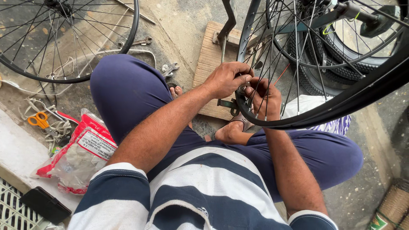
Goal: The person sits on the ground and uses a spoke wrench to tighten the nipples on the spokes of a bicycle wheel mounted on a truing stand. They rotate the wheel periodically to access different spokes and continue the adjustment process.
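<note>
Up close, left hand point(228, 79) pinching wheel rim point(341, 106), right hand point(266, 97) curled among spokes point(294, 51)

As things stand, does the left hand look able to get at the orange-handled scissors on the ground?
Probably yes. The left hand is pinching at the wheel rim, but the scissors lie uncovered on the person's left, beyond the raised knee, which the arm must pass over or around.
</note>
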